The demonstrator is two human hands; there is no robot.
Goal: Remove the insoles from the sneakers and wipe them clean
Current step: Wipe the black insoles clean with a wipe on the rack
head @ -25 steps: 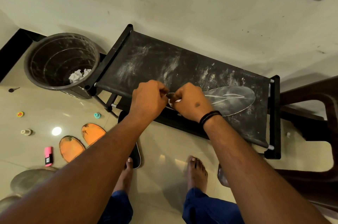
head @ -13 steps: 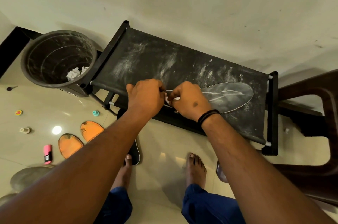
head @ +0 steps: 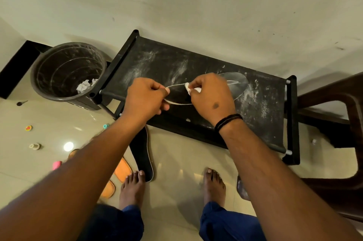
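- A dark, flat, leaf-shaped insole [head: 238,83] with a pale rim lies on a black fabric rack [head: 196,63] streaked with white dust; its wide end points right.
- The left hand [head: 145,99] curls its fingers and pinches the insole's narrow end at the rack's front edge.
- The right hand [head: 211,96] pinches a small white wad [head: 188,87], crumpled and soft, and presses it on the insole's middle.
- A second dark insole [head: 142,154] lies on the glossy tile floor [head: 176,162], just beside the left foot [head: 131,187]; its upper end is hidden under the left wrist.
- Two orange insoles [head: 121,170] lie partly under the left forearm.
- A round, ribbed dark bin [head: 66,71] touches the rack's left end; crumpled white paper [head: 86,85] sits inside.
- The rack backs onto a pale wall [head: 176,4]; a dark wooden frame [head: 334,113] closes in its right side.
- Open floor lies before the rack, between the two bare feet.
- A few small coloured bits scatter at far left, too small to tell.
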